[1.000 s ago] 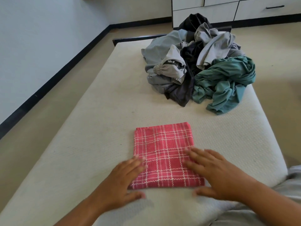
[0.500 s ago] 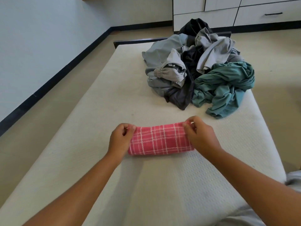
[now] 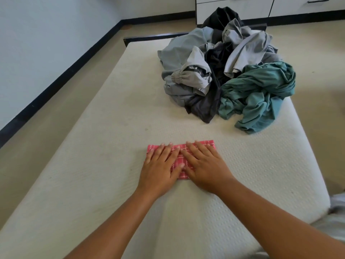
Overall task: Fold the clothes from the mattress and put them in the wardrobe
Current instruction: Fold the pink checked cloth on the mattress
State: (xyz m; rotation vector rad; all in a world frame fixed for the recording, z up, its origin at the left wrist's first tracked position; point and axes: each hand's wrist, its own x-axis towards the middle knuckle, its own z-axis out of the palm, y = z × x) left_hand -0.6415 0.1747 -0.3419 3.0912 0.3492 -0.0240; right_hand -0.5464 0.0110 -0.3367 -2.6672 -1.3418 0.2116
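Nearest, on the near half of the mattress [image 3: 112, 146], the left hand [image 3: 160, 171] and right hand [image 3: 205, 169] lie side by side, fingers straight, pressing flat on the folded red checked cloth [image 3: 208, 143]. Toward the mattress's far end sits a crumpled pile of clothes [image 3: 224, 71] in grey, black and teal. Beyond the mattress stand white drawers [image 3: 242, 6].

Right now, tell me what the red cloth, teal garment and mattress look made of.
Red cloth: likely woven cotton, matte; white check threads show in the weave.
Teal garment: probably soft knit jersey, matte; it lies in fine limp creases.
Mattress: cream fabric cover, matte, with raised dotted texture; filling hidden.
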